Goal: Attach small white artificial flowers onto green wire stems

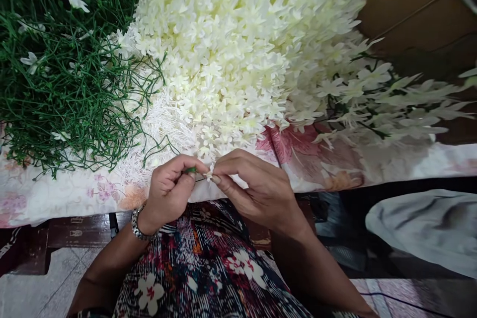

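My left hand [173, 189] wears a metal-band watch and pinches a green plastic stem [191, 170] between thumb and forefinger; most of the stem is hidden. Close beside it my right hand [257, 186] is closed, thumb and forefinger pinching a small white flower piece [209, 175] at the stem's end. Whether the two parts are joined cannot be told. Just beyond my hands rises a big heap of white artificial blossoms [223, 69]. Thin white strands [164, 121] lie in a pile left of the blossoms.
A tangled mound of green stems [67, 89] fills the left of the table. At the right lie finished-looking white flower sprays [376, 94]. A floral tablecloth [126, 198] covers the table edge. Brown cardboard [421, 5] stands at the back right, and pale grey cloth [425, 228] shows lower right.
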{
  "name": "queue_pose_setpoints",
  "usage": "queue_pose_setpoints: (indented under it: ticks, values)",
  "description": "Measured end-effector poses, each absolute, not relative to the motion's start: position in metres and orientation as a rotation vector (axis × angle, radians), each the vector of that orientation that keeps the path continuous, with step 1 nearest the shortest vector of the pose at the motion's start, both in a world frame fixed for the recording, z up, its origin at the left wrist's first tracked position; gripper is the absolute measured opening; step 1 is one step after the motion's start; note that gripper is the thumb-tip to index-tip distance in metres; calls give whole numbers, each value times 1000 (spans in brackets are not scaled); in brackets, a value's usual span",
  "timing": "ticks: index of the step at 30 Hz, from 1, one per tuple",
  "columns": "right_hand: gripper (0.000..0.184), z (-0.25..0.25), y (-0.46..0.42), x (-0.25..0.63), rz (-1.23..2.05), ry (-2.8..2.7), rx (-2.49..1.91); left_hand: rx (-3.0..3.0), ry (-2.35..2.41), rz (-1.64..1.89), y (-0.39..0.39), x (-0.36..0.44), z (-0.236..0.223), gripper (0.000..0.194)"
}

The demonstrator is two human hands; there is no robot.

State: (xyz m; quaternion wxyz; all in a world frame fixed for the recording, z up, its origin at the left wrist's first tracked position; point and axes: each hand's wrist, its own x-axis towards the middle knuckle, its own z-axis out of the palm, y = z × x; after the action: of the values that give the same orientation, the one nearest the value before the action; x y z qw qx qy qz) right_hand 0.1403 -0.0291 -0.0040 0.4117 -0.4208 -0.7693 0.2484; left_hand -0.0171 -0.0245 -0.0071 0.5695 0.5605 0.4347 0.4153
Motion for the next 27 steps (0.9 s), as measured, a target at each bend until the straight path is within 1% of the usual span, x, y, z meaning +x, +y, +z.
queue_pose_setpoints:
  ticks: [5,8,11,12,13,15,16,17,18,20,21,27]
  values:
    - [12,-9,-29,136,619,-1917,-1032,1390,1065,978,-24,-15,-8,8]
    - [12,-11,-30,135,633,-1935,-1023,1445,1094,1011,-25,-14,-8,13]
    - [13,-11,-30,136,712,-1933,-1042,1435,1106,1067,-25,-14,-8,19]
    - [17,-11,-30,136,742,-1908,-1064,1423,1113,1087,-25,-13,-8,20]
    - [27,-11,-30,136,773,-1873,-1091,1409,1123,1109,-26,-13,-7,22]
    - [54,-10,-30,136,825,-1820,-1146,1381,1149,1145,-26,-12,-7,24]
    - [59,-9,-30,136,840,-1819,-1153,1370,1160,1155,-27,-11,-6,26]
    - [56,-9,-30,135,845,-1835,-1151,1366,1167,1161,-27,-11,-6,26]
    - [46,-9,-29,135,840,-1859,-1146,1365,1171,1162,-28,-10,-6,26]
    - [18,-7,-29,133,822,-1881,-1133,1372,1175,1156,-30,-10,-7,25]
    - [11,-6,-29,133,820,-1875,-1135,1381,1176,1150,-30,-10,-7,25]
    - [4,-7,-32,135,806,-1795,-1216,1361,1133,1054,-28,-17,-6,17]
